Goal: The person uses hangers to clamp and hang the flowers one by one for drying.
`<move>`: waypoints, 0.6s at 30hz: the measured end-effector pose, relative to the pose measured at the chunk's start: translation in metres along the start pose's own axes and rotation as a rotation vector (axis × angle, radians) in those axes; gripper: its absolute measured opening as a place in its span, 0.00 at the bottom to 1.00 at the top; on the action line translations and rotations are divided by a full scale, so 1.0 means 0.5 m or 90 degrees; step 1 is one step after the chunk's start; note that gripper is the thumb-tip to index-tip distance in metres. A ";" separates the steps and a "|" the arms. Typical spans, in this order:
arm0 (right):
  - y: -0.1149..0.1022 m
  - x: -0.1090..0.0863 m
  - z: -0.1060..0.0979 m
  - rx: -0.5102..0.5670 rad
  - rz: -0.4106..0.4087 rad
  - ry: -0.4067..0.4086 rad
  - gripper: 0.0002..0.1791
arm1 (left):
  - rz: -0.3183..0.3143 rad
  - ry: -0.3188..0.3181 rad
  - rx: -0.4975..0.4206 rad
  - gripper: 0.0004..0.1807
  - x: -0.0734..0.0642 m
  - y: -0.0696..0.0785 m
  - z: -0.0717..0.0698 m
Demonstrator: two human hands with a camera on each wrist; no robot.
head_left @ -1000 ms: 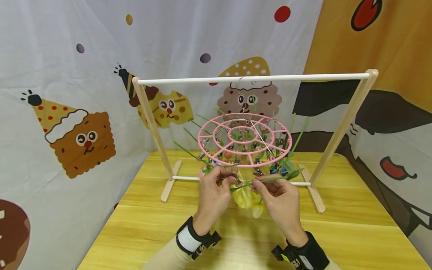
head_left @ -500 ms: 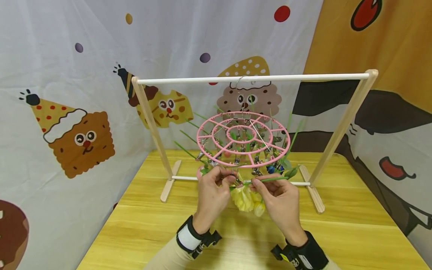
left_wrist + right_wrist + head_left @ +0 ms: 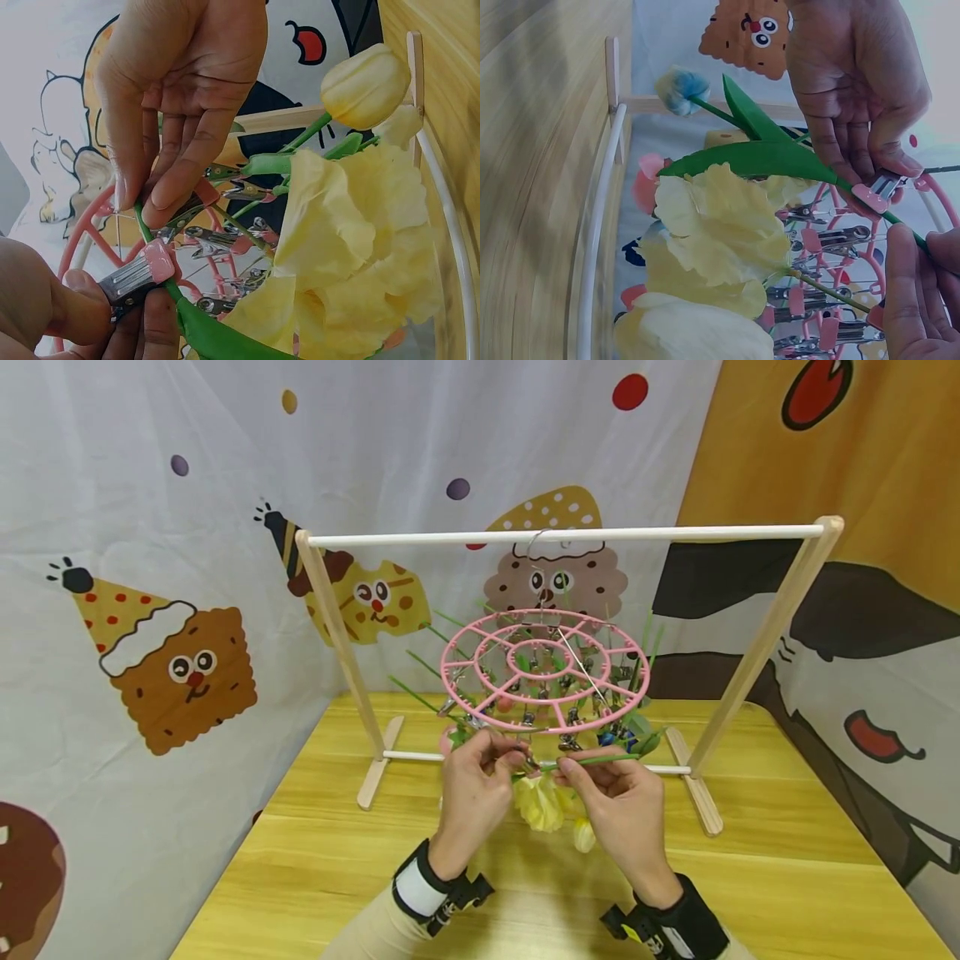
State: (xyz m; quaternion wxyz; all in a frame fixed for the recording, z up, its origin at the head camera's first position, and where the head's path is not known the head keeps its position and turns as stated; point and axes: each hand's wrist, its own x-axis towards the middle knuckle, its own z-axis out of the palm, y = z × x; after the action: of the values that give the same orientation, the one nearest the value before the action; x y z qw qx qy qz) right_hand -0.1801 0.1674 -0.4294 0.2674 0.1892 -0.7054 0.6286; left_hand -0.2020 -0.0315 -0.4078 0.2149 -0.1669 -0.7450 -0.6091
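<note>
My left hand (image 3: 480, 802) pinches a metal clip (image 3: 139, 277) with pink tips between thumb and fingers. Those tips sit across the green stem (image 3: 892, 218) of an artificial flower. My right hand (image 3: 626, 810) pinches the same stem just right of the clip. On the left-hand side the stem widens into long green leaves (image 3: 742, 161), and a blue-and-white flower (image 3: 682, 90) shows beyond them. A ruffled yellow flower (image 3: 540, 803) and a pale yellow tulip (image 3: 583, 835) hang head down close by. Both hands are below the front rim of a round pink hanging rack (image 3: 555, 728).
The rack hangs from the white bar (image 3: 420, 538) of a wooden stand (image 3: 772, 643). Several metal clips (image 3: 840, 238) and flower stems dangle beneath it, a blue flower (image 3: 617, 741) among them. A wooden table (image 3: 315, 860) lies under everything, with a printed cloth (image 3: 360, 460) behind.
The rack sways slightly, and the pale tulip has swung a little right and down. Both hands keep their places on the clip and stem.
</note>
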 end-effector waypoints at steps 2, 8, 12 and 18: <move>0.001 0.000 0.000 -0.004 -0.006 0.000 0.08 | -0.009 -0.007 -0.004 0.11 -0.001 0.000 -0.001; 0.000 -0.003 0.000 -0.018 -0.015 -0.002 0.08 | -0.027 -0.022 -0.008 0.09 -0.002 -0.001 -0.002; -0.002 -0.004 0.000 -0.022 -0.020 0.003 0.09 | -0.034 -0.032 -0.012 0.09 -0.003 -0.001 -0.004; -0.002 -0.005 -0.001 -0.017 -0.023 0.011 0.11 | -0.045 -0.048 -0.020 0.05 -0.005 -0.003 -0.007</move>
State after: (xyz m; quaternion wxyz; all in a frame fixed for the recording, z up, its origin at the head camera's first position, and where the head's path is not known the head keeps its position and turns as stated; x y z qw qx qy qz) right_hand -0.1773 0.1675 -0.4300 0.2877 0.1928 -0.7079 0.6156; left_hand -0.2004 -0.0352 -0.4097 0.1626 -0.1664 -0.7484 -0.6211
